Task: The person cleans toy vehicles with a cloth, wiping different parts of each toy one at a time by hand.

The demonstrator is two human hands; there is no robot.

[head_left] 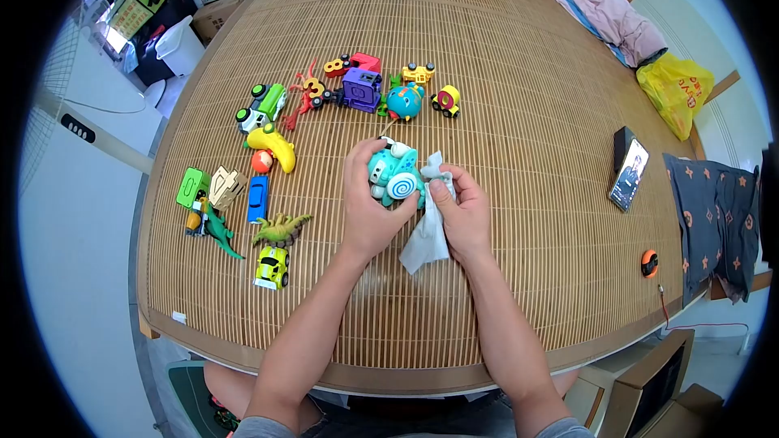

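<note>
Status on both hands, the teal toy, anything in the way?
Left hand grips the teal toy. Right hand pinches a white wipe beside it. No obstruction seen; round blue toy sits just beyond.

A pale, brightly lit room is largely taken up by a broad slatted surface [560, 259].
Brightness is seen at a window [103, 31] at ten o'clock, near which a white bin [178, 50] is placed; a brown cardboard box [217, 15] is set between ten and eleven. White panels [696, 42] are edged with wood toward two; open cartons [664, 369] are stacked around four.
</note>
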